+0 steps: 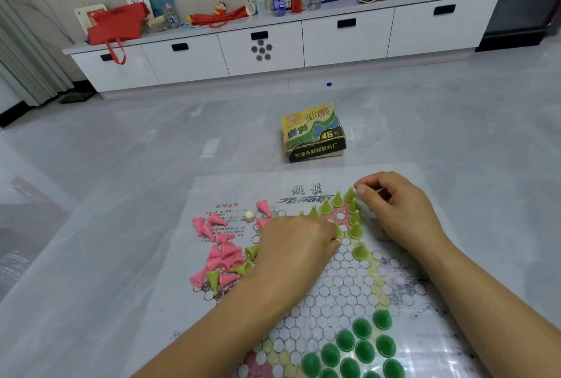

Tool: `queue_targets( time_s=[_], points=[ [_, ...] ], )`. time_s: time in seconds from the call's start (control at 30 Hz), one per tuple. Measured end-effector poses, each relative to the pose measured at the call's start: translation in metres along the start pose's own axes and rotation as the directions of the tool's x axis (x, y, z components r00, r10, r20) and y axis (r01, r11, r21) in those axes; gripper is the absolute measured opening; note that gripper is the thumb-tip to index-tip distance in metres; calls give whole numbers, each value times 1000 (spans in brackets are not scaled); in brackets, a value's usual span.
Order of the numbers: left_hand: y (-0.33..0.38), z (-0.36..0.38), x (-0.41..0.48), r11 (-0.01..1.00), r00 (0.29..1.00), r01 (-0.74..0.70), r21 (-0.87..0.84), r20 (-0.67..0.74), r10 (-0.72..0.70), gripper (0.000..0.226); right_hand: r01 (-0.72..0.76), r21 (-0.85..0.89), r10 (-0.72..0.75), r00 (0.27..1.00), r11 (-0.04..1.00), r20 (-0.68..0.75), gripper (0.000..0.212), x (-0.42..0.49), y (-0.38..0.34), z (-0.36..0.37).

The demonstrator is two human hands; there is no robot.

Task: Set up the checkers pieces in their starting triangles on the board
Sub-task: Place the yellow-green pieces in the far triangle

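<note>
The board [212, 192] lay flat on the floor [121, 165]. The dark green pieces [362, 349] already filled the near triangle. In the far triangle the standing light green pieces [355, 230] lined two edges, with open holes between them.

The left hand [296, 241] lay knuckles up with its fingers curled down over that triangle's inner corner. A green piece showed at its fingertips, but I could not tell whether it was pinched. The right hand [397, 207] was curled with its thumb tip beside the topmost piece, and I could not tell whether it held anything.

The loose light green pieces [243, 268] lay tipped on their sides among the pink pieces [223, 251], just left of the left hand, with their points facing various ways. That hand was the nearer one. The pile crowded the board's left margin, and the box [314, 133] stood well beyond the board.
</note>
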State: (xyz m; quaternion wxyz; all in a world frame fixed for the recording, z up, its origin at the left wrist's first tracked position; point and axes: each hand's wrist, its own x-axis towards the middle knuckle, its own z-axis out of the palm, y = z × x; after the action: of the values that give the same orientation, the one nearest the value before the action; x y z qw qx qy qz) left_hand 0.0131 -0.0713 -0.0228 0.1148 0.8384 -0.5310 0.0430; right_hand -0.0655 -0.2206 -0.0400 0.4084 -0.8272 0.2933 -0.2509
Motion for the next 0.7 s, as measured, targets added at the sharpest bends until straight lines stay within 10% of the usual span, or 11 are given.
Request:
queue_targets(
  time_s=[0.7],
  points=[
    [-3,6,0,992,999,15,129,-37,-10,21,-7,9,7,1000,1000,0,11,0,0,0]
  ],
)
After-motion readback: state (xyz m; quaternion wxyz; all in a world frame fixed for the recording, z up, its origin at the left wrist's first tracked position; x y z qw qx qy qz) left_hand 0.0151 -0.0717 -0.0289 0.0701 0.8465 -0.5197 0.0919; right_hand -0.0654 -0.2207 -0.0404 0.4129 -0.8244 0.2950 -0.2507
